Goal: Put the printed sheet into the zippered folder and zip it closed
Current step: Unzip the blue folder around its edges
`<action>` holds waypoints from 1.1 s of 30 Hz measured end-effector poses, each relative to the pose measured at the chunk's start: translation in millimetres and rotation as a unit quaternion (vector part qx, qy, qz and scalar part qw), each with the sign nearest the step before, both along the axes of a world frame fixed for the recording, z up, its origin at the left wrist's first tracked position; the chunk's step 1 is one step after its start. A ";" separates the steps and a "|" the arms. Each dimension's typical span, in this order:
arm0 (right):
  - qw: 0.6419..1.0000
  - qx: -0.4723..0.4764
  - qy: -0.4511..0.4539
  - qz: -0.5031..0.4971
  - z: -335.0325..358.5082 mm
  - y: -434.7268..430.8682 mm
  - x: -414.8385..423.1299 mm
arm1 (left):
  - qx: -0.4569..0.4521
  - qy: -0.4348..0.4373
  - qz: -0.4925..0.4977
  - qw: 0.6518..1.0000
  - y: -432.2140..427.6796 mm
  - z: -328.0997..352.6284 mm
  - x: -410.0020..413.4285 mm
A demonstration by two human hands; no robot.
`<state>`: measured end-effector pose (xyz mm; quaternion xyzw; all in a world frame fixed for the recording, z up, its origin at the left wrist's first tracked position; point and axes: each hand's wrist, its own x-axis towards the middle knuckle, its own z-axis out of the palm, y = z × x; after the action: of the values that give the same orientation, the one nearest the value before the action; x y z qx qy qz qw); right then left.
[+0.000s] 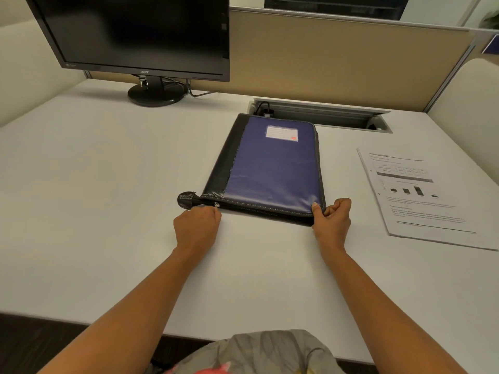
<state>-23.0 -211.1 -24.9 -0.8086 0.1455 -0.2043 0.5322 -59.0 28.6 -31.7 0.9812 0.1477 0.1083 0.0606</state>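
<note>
A blue and black zippered folder (270, 168) lies flat in the middle of the white desk (94, 184), cover up, with a white label near its far edge. My left hand (198, 225) pinches the small metal zipper pull (216, 204) at the folder's near left corner, beside a round black tab. At the near right corner, my right hand (333, 215) grips the folder, thumb on the cover. The printed sheet (415, 195), with text and a bar chart, lies on the desk to the right of the folder, apart from it.
A black monitor (140, 36) on a round stand is at the back left. An open cable tray (321, 116) is set into the desk just behind the folder. A tan partition (337, 63) closes the back. The desk's front edge is near my body.
</note>
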 end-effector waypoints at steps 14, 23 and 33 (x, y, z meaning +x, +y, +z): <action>1.000 0.011 0.004 -0.020 1.5 -0.9 3.3 | -0.024 0.011 -0.032 0.999 5.4 8.6 -2.8; 0.999 0.025 0.025 -0.032 7.9 -26.2 14.4 | -0.205 -0.133 -0.068 0.967 23.8 13.8 -11.4; 0.992 -0.036 -0.070 -0.097 4.8 2.0 -5.7 | -0.303 -0.075 -0.122 0.942 20.1 4.1 1.0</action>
<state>-28.6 -209.2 -20.1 -0.7927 0.1784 -0.3163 0.4896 -58.0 48.7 -27.5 0.9161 0.0472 0.1239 0.3785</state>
